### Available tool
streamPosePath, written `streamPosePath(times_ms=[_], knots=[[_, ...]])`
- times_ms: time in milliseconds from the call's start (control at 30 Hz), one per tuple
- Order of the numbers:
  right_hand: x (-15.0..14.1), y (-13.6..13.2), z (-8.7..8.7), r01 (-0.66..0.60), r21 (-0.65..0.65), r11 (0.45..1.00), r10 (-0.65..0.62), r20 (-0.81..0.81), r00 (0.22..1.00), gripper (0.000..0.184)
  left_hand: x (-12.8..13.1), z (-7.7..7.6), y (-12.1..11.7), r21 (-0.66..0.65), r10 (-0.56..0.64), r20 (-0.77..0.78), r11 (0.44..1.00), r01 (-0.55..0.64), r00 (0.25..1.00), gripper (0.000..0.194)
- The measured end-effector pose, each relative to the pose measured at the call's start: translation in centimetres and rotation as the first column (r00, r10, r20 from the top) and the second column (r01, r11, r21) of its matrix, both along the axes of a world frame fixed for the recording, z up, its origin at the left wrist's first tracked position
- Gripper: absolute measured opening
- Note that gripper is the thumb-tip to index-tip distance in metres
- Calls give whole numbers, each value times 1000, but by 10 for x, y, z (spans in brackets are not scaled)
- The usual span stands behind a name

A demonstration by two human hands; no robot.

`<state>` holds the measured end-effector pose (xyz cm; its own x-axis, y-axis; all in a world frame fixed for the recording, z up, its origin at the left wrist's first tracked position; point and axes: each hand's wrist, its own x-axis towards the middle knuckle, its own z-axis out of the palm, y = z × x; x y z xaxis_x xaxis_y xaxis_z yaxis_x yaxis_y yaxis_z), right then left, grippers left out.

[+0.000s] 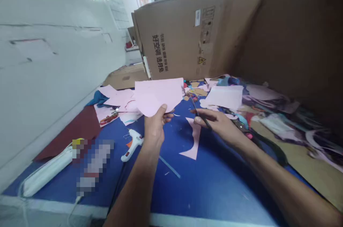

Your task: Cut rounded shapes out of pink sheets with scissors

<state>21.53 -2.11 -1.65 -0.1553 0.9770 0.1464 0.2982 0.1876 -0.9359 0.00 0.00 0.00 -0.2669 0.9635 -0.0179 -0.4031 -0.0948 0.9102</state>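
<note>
My left hand (155, 127) pinches the lower edge of a pink sheet (158, 95), thumb in front and fingers behind, holding it raised over the blue table (171, 198). One lower corner of the sheet is rounded. To its right, my right hand (211, 120) is closed around a slim pointed tool (197, 111) with a dark handle and a thin metal end; its exact kind is not clear. The tool's tip is just right of the sheet, apart from it. Below the right hand lies a pink offcut (195, 139) with a curved edge.
A white glue gun (132, 145) lies left of my left forearm, near a pale strip (170, 166). Power strips (50, 170) occupy the left side. More pink sheets (226, 96) and scraps crowd the back and right. A large cardboard box (184, 41) walls off the far side.
</note>
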Motion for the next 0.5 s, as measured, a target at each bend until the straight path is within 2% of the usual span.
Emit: streamPosePath(times_ms=[167, 300, 400, 500], knots=[[10, -3, 9, -76, -32, 997, 75, -18, 997, 48, -3, 0, 2, -45, -74, -4, 996, 74, 997, 31], [28, -4, 16, -105, -69, 992, 107, 13, 994, 52, -10, 1, 4, -84, -66, 15, 994, 67, 998, 23], [46, 1, 18, 103, 16, 995, -101, -85, 991, 54, -14, 0, 4, -136, -126, -36, 983, 120, 991, 20], [58, 5, 18, 157, 56, 986, -150, -114, 982, 48, -13, -2, 2, -202, -292, -140, 944, 261, 946, 20]])
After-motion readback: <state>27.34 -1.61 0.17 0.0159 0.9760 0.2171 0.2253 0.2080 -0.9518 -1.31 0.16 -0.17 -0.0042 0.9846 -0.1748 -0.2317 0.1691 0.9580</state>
